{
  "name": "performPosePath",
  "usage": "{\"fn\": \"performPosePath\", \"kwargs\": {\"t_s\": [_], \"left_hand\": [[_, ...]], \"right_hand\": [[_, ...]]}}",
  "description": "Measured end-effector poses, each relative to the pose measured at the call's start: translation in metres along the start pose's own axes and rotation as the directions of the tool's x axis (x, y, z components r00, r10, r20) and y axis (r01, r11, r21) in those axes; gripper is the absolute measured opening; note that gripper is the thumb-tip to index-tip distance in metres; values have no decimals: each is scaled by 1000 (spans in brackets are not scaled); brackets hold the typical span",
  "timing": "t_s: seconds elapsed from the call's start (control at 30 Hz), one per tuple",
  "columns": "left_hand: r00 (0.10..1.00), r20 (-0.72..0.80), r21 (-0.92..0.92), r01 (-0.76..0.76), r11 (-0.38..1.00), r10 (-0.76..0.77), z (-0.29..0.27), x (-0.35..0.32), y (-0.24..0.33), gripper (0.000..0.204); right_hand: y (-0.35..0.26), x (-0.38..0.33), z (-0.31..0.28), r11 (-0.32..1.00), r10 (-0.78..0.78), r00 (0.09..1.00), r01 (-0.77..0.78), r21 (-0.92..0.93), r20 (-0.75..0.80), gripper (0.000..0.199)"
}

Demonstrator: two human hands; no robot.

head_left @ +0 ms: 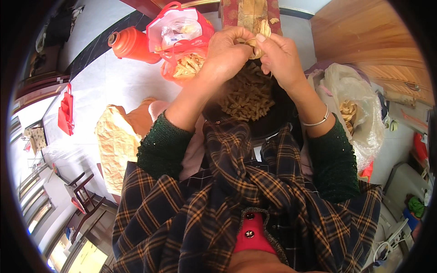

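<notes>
Both my hands meet above a dark round pan, pinching one pale yellow, dried, leaf-like strip. My left hand is closed on its lower left part, the fingertips bent inward. With thumb and fingers, my right hand grips the same strip from the right, and a bracelet circles that wrist. One end of the strip sticks up above the fingers; part of it is hidden by them. Many short brown pieces lie in the pan below.
Left of the pan are a red plastic bag of pale strips, a red-and-white bag and an orange flask. A translucent bag of dried tan pieces stands right. A yellowish paper bag is by my left arm. Wooden doors stand far right.
</notes>
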State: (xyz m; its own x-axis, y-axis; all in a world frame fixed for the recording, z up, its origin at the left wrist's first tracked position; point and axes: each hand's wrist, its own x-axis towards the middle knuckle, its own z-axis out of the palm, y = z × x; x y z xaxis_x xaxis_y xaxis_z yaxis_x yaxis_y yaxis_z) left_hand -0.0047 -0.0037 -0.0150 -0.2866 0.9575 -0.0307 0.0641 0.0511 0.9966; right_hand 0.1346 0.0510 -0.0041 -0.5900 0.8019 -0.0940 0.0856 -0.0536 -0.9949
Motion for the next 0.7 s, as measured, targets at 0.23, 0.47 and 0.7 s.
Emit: {"fn": "performPosePath", "kwargs": {"t_s": [0.23, 0.47, 0.7], "left_hand": [[700, 65, 274, -698, 661, 712, -3, -2, -2, 8], [972, -56, 63, -225, 972, 229, -3, 0, -8, 10], [999, -16, 11, -36, 999, 36, -16, 0, 3, 7]], "right_hand": [[-5, 2, -19, 684, 275, 762, -584, 438, 587, 18], [-3, 4, -5, 968, -180, 975, 200, -153, 133, 15], [-2, 7, -24, 817, -16, 874, -269, 511, 486, 14]]}}
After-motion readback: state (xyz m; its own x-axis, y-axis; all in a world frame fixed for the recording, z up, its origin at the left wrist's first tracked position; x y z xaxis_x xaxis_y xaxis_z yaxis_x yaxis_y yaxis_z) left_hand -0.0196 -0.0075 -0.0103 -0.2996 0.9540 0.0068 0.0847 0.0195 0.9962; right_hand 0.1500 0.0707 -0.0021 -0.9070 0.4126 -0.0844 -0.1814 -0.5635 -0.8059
